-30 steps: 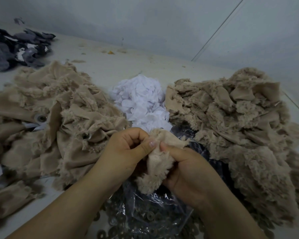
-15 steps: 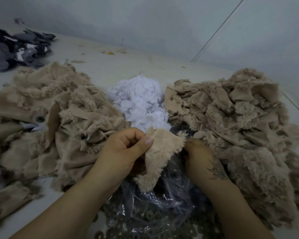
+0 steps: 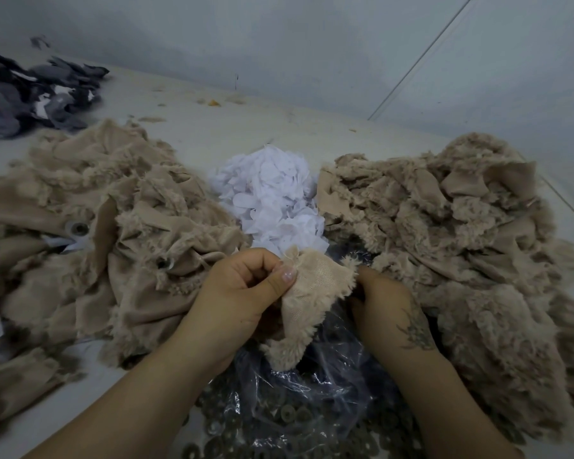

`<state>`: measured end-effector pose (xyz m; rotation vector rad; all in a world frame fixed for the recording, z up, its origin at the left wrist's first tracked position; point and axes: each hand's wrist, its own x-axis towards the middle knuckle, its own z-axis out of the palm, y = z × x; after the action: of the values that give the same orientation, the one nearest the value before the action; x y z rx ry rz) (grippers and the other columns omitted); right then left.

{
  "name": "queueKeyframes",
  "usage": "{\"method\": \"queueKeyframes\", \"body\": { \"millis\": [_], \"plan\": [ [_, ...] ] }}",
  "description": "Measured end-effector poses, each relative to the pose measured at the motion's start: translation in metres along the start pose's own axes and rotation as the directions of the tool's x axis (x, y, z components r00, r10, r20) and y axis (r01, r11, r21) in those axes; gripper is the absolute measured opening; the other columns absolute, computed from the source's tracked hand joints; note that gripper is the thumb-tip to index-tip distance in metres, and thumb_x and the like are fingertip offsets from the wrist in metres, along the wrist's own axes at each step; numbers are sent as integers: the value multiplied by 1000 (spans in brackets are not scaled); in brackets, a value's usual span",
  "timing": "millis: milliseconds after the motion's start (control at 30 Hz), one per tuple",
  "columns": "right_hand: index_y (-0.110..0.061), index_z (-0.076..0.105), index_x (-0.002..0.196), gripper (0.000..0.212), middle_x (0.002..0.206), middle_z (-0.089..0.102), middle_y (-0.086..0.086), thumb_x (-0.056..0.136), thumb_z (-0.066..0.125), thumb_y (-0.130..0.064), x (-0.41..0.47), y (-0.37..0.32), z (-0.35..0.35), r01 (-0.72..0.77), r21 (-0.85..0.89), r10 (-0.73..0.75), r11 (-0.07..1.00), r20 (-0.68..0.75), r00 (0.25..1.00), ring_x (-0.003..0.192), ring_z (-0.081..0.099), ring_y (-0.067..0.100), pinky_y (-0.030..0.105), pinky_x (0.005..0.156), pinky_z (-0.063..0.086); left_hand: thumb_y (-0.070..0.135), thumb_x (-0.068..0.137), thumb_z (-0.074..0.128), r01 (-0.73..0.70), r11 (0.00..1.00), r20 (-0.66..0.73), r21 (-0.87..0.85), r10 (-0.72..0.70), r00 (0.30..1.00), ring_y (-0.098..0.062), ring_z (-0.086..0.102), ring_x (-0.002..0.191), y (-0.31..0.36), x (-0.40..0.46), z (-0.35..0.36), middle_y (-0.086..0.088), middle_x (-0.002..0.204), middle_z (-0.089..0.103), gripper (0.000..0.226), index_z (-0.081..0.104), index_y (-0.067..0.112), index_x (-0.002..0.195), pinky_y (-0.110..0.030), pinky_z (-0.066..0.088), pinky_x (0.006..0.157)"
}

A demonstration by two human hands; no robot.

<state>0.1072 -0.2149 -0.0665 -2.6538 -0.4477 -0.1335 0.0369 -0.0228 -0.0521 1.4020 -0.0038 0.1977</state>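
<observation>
The left hand (image 3: 242, 293) pinches a piece of beige plush fabric (image 3: 315, 293) between the thumb and the curled fingers, at the upper edge of the piece. The piece hangs down from this grip with its smooth back side towards the camera and its furry edge at the bottom, above a clear plastic bag (image 3: 328, 385). The right hand (image 3: 388, 303) is just beside the piece, on its right, with the back of the hand up. Its fingertips are hidden behind the fabric, so I cannot tell if they are curled or hold something. The two hands are close, and the piece is between them. The bag lies on the table (image 3: 212, 134) near the person and contains many dark round rings (image 3: 287, 414). On the left lies a big heap of beige fabric (image 3: 96, 226), on the right a second beige heap (image 3: 461, 243), and between them a pile of white scraps (image 3: 272, 200). Far left lie dark grey scraps (image 3: 30, 94).
</observation>
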Motion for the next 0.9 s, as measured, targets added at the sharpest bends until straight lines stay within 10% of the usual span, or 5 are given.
{"method": "queueKeyframes", "body": {
  "millis": [167, 300, 433, 633, 900],
  "plan": [
    [-14, 78, 99, 25, 89, 73, 12, 88, 60, 0, 3, -1, -7, -38, 42, 42, 998, -112, 993, 83, 65, 29, 23, 64, 32, 31, 75, 72, 3, 1000, -6, -14, -3, 1000, -13, 57, 58, 0, 0, -1, -3, 64, 64, 15, 69, 18, 67, -21, 49, 54],
    [-21, 81, 86, 30, 76, 77, 7, 85, 65, 4, -5, -18, -23, -5, 281, 45, 960, -136, 990, 70, 71, 26, 28, 67, 54, 32, 77, 77, -11, 999, -8, -41, 11, 1000, -13, 57, 59, 0, 0, -1, -4, 64, 64, 18, 69, 19, 67, -22, 49, 54],
    [-18, 82, 79, 31, 77, 77, 10, 87, 66, 8, -19, -42, -30, -234, 815, -103, 530, 336, 936, 67, 73, 16, 22, 63, 58, 26, 78, 72, -35, 996, -31, -79, 32, 999, -14, 61, 63, 0, 0, -1, -3, 67, 67, 12, 69, 21, 68, -25, 52, 59],
    [-9, 80, 92, 29, 97, 76, 18, 66, 76, -23, -19, -49, -24, -335, 917, -142, 216, 369, 919, 91, 75, 29, 30, 74, 60, 20, 79, 69, -80, 996, -15, -48, 80, 997, -11, 58, 60, 1, 0, 0, -2, 64, 65, 13, 70, 21, 66, -20, 50, 58],
    [-22, 81, 89, 28, 83, 78, 5, 84, 72, 4, -27, -60, -20, -94, 913, 10, 398, 98, 995, 76, 76, 18, 23, 61, 58, 25, 82, 73, -101, 995, 10, 25, 101, 995, -11, 56, 56, 1, -1, 2, -3, 62, 64, 17, 68, 19, 67, -20, 46, 53]
  ]
}}
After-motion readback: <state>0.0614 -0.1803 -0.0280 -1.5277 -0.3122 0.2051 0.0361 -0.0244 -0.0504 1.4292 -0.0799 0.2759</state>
